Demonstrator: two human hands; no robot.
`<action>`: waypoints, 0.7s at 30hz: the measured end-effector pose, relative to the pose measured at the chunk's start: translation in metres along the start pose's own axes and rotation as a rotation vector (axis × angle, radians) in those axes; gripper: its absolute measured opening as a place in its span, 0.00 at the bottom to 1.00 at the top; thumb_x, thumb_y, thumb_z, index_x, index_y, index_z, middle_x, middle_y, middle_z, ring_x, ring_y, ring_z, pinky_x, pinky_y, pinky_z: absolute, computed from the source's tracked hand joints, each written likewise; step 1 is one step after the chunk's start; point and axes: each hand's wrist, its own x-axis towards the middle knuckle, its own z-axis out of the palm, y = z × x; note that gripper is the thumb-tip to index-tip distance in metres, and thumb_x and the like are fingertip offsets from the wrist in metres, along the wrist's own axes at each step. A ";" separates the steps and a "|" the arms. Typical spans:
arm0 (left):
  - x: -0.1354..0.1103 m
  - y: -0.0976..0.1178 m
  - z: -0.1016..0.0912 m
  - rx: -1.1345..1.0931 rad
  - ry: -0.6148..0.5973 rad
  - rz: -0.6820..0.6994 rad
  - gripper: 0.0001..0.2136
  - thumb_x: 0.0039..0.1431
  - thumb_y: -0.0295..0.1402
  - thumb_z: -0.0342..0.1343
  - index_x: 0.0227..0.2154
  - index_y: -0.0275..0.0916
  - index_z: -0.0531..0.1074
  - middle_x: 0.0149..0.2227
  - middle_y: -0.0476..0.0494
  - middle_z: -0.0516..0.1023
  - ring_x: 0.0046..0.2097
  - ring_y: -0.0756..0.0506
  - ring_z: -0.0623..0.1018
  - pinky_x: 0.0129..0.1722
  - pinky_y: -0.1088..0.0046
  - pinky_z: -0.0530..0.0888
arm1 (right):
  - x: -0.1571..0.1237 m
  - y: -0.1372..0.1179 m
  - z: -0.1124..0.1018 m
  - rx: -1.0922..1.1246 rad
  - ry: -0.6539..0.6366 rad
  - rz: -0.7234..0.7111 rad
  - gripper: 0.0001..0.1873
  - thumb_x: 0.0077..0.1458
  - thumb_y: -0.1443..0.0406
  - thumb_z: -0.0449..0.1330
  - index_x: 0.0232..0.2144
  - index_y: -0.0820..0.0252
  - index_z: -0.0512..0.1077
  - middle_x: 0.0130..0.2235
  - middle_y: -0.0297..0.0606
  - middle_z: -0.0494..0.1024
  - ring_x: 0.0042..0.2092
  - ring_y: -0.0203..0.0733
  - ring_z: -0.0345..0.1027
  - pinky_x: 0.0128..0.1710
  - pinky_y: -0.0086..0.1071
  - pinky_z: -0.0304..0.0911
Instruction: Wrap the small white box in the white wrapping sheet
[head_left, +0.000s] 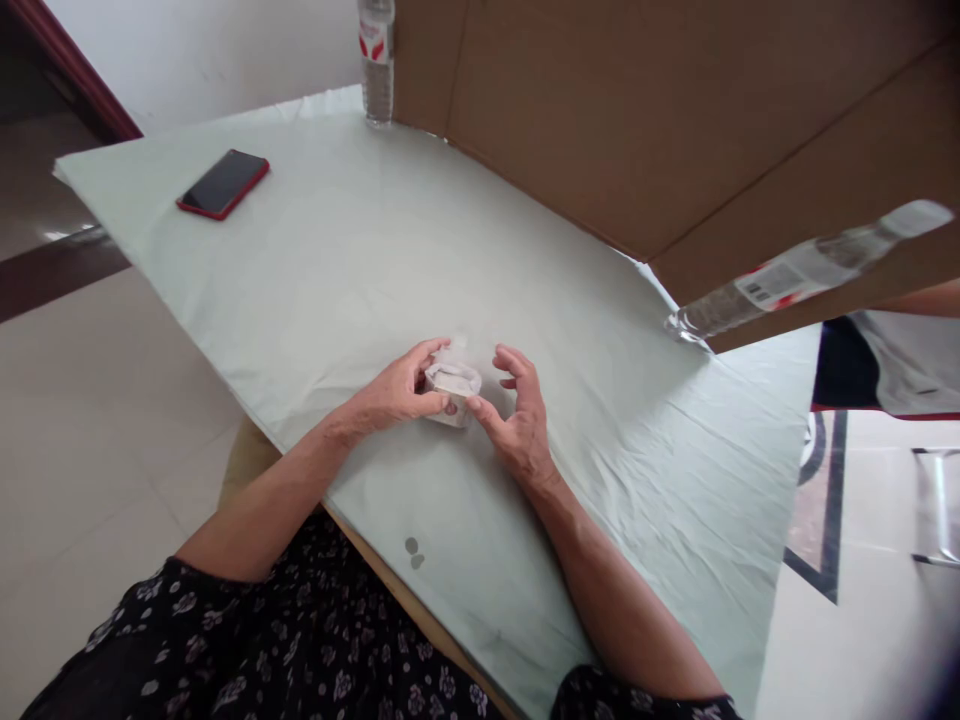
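On the cloth-covered table in front of me is a small pale box (pixel 451 410) with a reddish mark on its near side. Thin whitish, partly see-through material (pixel 454 374) bunches up from its top. My left hand (pixel 409 385) grips the box from the left, thumb on the near side and fingers curled behind. To the right of it, my right hand (pixel 517 415) has its fingers raised and apart. Its thumb tip lies at the box's right edge; whether it presses there I cannot tell. Nothing shows between the right fingers.
Two small grey discs (pixel 414 553), possibly coins, lie near the table edge. A red-cased phone (pixel 223 185) rests at the far left. Upright cardboard (pixel 555 120) borders the back, with a plastic bottle (pixel 377 75) and a leaning one (pixel 795 280). Another person's arm (pixel 926 300) shows at right.
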 end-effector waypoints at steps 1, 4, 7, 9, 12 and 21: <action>0.000 0.000 0.000 -0.005 -0.005 0.002 0.45 0.50 0.36 0.69 0.69 0.38 0.54 0.57 0.32 0.72 0.54 0.37 0.77 0.53 0.61 0.73 | -0.001 0.000 0.000 -0.034 -0.009 -0.032 0.32 0.58 0.45 0.62 0.59 0.49 0.66 0.65 0.48 0.66 0.65 0.56 0.62 0.60 0.55 0.63; -0.001 0.002 0.000 -0.026 -0.024 0.016 0.43 0.52 0.37 0.68 0.68 0.39 0.55 0.57 0.33 0.72 0.54 0.38 0.76 0.53 0.63 0.73 | 0.000 0.002 0.001 -0.066 -0.097 -0.067 0.28 0.60 0.44 0.60 0.56 0.49 0.69 0.66 0.47 0.65 0.69 0.55 0.56 0.67 0.57 0.54; -0.001 0.002 0.000 -0.034 -0.042 0.013 0.43 0.52 0.36 0.67 0.69 0.40 0.54 0.54 0.35 0.73 0.49 0.41 0.78 0.50 0.64 0.74 | 0.004 0.004 0.003 -0.034 -0.165 -0.047 0.29 0.60 0.43 0.59 0.56 0.50 0.70 0.67 0.48 0.64 0.69 0.55 0.56 0.68 0.57 0.51; -0.001 0.001 0.000 -0.024 -0.043 -0.004 0.44 0.52 0.36 0.67 0.70 0.40 0.53 0.53 0.35 0.74 0.47 0.42 0.79 0.49 0.64 0.74 | 0.007 0.005 0.002 -0.002 -0.200 -0.023 0.29 0.59 0.42 0.59 0.55 0.50 0.70 0.68 0.48 0.64 0.70 0.56 0.55 0.68 0.57 0.51; -0.001 0.000 -0.001 0.004 -0.034 -0.016 0.44 0.52 0.35 0.67 0.70 0.41 0.53 0.56 0.34 0.72 0.51 0.41 0.78 0.50 0.65 0.74 | 0.011 0.003 0.000 0.056 -0.263 0.007 0.29 0.58 0.41 0.59 0.52 0.51 0.71 0.68 0.48 0.64 0.71 0.55 0.54 0.68 0.56 0.51; -0.001 0.003 0.002 -0.034 -0.033 -0.018 0.44 0.52 0.34 0.66 0.70 0.41 0.53 0.54 0.36 0.75 0.48 0.42 0.80 0.49 0.66 0.75 | 0.009 0.001 0.002 0.242 -0.215 0.076 0.33 0.55 0.42 0.64 0.57 0.49 0.67 0.64 0.47 0.68 0.63 0.54 0.65 0.62 0.52 0.62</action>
